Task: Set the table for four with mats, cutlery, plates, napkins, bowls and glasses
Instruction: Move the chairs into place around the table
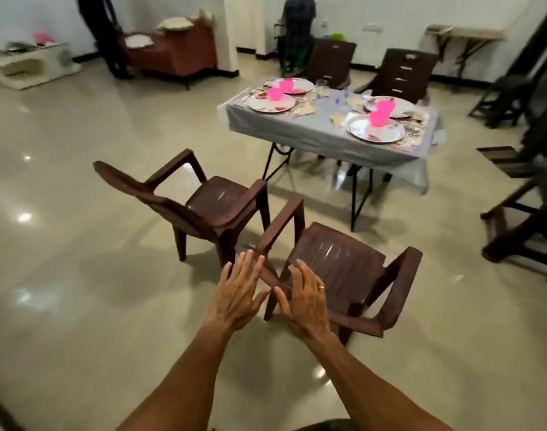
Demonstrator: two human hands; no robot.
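Note:
The table (315,136), covered with a grey cloth, stands a few steps ahead. Four silver plates lie on it, among them one at the near right (376,129) and one at the far left (271,103). A pink bowl (378,118) sits on each plate. A glass (322,85) stands near the far edge. Cutlery and patterned mats show beside the plates, blurred. My left hand (238,293) and my right hand (306,298) are stretched out in front of me, fingers spread, holding nothing, just above the back of a brown chair (337,269).
A second brown chair (210,203) stands to the left, two more (399,73) behind the table. Two people stand at the back, one by a red cabinet (178,54) and one beyond the table. A low white shelf (26,65) is far left, dark furniture (521,213) on the right.

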